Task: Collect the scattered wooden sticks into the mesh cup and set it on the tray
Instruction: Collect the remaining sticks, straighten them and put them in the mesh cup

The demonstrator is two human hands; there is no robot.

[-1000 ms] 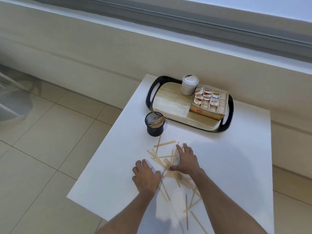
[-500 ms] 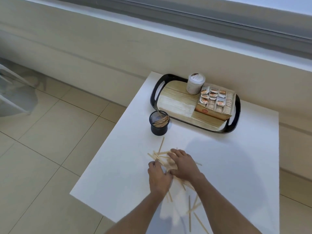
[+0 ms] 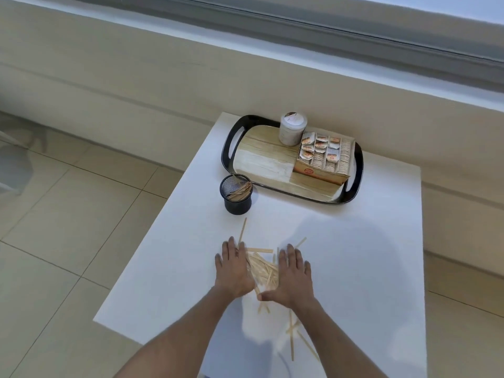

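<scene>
Wooden sticks (image 3: 262,269) between flat hands (fingers (image 3: 231,251) straight, touching pile).

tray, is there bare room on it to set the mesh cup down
Yes: the tray's left half is bare wood, bordered by the left handle, the jar and the box. The right half is crowded. The cup stands on the table just off the tray's front left corner.

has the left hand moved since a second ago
Yes. The left hand has slid rightward on the white table, closing on the right hand and bunching the wooden sticks between them; the mesh cup stays put.
</scene>
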